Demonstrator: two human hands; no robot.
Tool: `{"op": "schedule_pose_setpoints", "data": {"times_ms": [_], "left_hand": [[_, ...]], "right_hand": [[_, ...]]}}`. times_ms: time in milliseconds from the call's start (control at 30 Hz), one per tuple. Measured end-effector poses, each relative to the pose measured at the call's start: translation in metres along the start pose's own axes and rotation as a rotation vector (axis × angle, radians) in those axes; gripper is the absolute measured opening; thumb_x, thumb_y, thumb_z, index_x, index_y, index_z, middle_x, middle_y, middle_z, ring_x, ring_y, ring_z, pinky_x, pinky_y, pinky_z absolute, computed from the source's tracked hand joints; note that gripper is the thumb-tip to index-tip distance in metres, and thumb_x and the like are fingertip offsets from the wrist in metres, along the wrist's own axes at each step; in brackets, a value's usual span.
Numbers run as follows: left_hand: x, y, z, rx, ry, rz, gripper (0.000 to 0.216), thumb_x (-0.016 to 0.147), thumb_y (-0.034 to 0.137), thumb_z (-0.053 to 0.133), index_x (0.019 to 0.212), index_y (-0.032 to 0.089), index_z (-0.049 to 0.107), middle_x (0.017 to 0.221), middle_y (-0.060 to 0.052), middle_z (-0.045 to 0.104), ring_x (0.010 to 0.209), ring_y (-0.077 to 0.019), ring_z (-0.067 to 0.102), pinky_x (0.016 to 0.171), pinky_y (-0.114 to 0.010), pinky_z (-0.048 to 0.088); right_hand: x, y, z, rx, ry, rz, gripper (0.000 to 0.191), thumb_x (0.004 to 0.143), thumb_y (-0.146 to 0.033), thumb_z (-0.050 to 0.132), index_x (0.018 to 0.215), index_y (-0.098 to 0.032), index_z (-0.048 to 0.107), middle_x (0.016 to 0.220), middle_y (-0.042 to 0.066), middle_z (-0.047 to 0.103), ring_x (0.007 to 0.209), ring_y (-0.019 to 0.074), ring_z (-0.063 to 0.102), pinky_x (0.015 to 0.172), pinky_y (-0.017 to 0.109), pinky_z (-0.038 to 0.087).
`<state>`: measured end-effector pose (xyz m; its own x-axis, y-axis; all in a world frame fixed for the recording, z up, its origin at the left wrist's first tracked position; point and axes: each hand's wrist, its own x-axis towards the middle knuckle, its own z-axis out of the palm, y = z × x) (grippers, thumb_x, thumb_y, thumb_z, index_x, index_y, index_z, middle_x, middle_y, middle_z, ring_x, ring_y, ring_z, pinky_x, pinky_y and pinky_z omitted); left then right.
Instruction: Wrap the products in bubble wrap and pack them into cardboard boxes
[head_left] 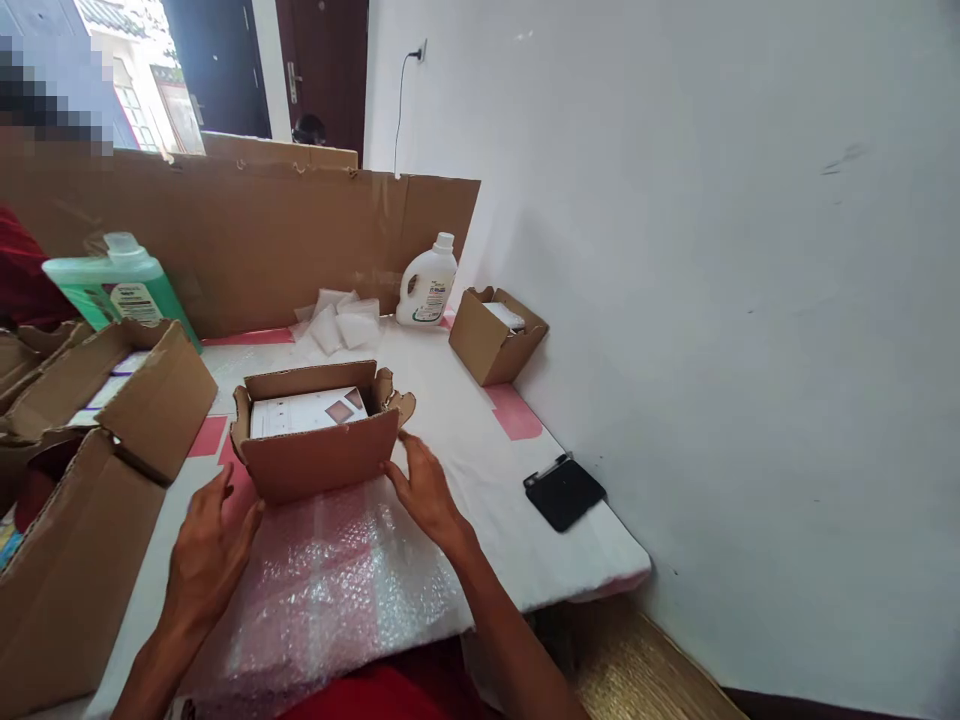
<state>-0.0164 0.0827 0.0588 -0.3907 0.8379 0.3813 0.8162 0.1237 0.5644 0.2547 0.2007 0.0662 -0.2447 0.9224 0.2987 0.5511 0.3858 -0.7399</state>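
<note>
White tabletop [480, 430], open brown cardboard box [322, 465], white pack [289, 414] inside

Between the left hand [206, 550] and right hand [426, 490], a carton [322, 465] was brown, its box [304, 413] white with brownish diamonds; beyond them, the jug [124, 283] was green, the bottle [427, 285] white.

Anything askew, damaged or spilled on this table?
Yes, slightly: the open brown cardboard box by the right hand has bent, uneven brown flaps at its right end, so that end looks ragged. The translucent green plastic bottle at left looks tilted, though lens distortion may explain that. No spill visible.
</note>
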Motion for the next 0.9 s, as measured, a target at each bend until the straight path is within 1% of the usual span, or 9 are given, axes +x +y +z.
{"op": "schedule_pose_setpoints", "data": {"times_ms": [67,133,200,267,367,467,600,767,900], "left_hand": [[-0.026,0.007,-0.001,0.072,0.117,0.111,0.057,0.095,0.050,0.046,0.139,0.016,0.052,0.131,-0.016,0.063,0.120,-0.0311,0.060,0.107,-0.049,0.046],[-0.057,0.009,0.008,0.098,0.093,0.278,0.043,0.096,0.037,0.047,0.136,0.021,0.054,0.124,-0.012,0.066,0.117,-0.0266,0.061,0.105,-0.043,0.047],[-0.084,0.002,0.025,0.133,0.009,0.456,0.044,0.095,0.029,0.046,0.137,0.023,0.052,0.129,-0.011,0.065,0.118,-0.0244,0.061,0.101,-0.039,0.048],[-0.103,-0.014,0.045,0.245,0.013,0.543,0.051,0.090,0.027,0.046,0.139,0.017,0.052,0.135,-0.017,0.061,0.126,-0.0297,0.055,0.105,-0.046,0.044],[-0.112,-0.042,0.067,0.363,0.024,0.586,0.055,0.078,0.029,0.051,0.129,0.011,0.063,0.136,-0.022,0.060,0.143,-0.0399,0.035,0.116,-0.061,0.027],[-0.108,-0.060,0.074,0.405,-0.045,0.615,0.056,0.072,0.032,0.054,0.121,0.010,0.070,0.138,-0.022,0.061,0.150,-0.0408,0.022,0.120,-0.063,0.018],[-0.101,-0.056,0.068,0.434,-0.135,0.486,0.071,0.081,0.046,0.050,0.140,0.006,0.056,0.153,-0.022,0.047,0.148,-0.0380,0.032,0.120,-0.058,0.021],[-0.088,-0.047,0.053,0.414,-0.215,0.398,0.089,0.083,0.066,0.047,0.149,0.007,0.044,0.156,-0.021,0.043,0.145,-0.0390,0.039,0.119,-0.058,0.024],[-0.074,-0.062,0.038,0.440,-0.285,0.310,0.091,0.084,0.068,0.043,0.151,0.006,0.041,0.157,-0.023,0.040,0.147,-0.0387,0.036,0.119,-0.060,0.026]], "right_hand": [[-0.021,-0.015,-0.001,-0.161,0.180,-0.094,0.046,0.097,-0.027,0.055,0.140,-0.011,0.052,0.136,0.021,0.061,0.127,0.0336,0.056,0.107,0.055,0.045],[-0.051,-0.033,0.010,-0.185,0.194,-0.250,0.045,0.101,-0.027,0.048,0.144,-0.013,0.047,0.133,0.019,0.062,0.126,0.0306,0.056,0.108,0.052,0.046],[-0.079,-0.050,0.034,-0.093,0.004,-0.452,0.047,0.102,-0.032,0.046,0.146,-0.014,0.044,0.132,0.016,0.064,0.126,0.0275,0.057,0.110,0.046,0.046],[-0.096,-0.062,0.066,-0.055,-0.172,-0.556,0.060,0.101,-0.045,0.049,0.150,-0.013,0.038,0.142,0.016,0.059,0.135,0.0272,0.050,0.116,0.044,0.040],[-0.097,-0.069,0.107,-0.118,-0.371,-0.572,0.074,0.100,-0.056,0.050,0.154,-0.009,0.031,0.155,0.016,0.047,0.145,0.0263,0.039,0.122,0.041,0.032],[-0.085,-0.058,0.124,-0.186,-0.437,-0.574,0.080,0.097,-0.062,0.050,0.154,-0.009,0.030,0.157,0.016,0.044,0.146,0.0271,0.037,0.122,0.043,0.031],[-0.078,-0.017,0.107,-0.256,-0.430,-0.423,0.085,0.094,-0.066,0.052,0.156,-0.012,0.032,0.161,0.016,0.036,0.150,0.0315,0.031,0.123,0.050,0.027],[-0.078,0.044,0.041,-0.398,-0.355,-0.064,0.083,0.096,-0.064,0.051,0.161,-0.019,0.026,0.167,0.013,0.019,0.156,0.0330,0.015,0.125,0.058,0.017],[-0.080,0.070,0.009,-0.462,-0.345,0.008,0.083,0.097,-0.069,0.042,0.161,-0.018,0.025,0.167,0.013,0.015,0.156,0.0312,0.011,0.125,0.057,0.016]]}}
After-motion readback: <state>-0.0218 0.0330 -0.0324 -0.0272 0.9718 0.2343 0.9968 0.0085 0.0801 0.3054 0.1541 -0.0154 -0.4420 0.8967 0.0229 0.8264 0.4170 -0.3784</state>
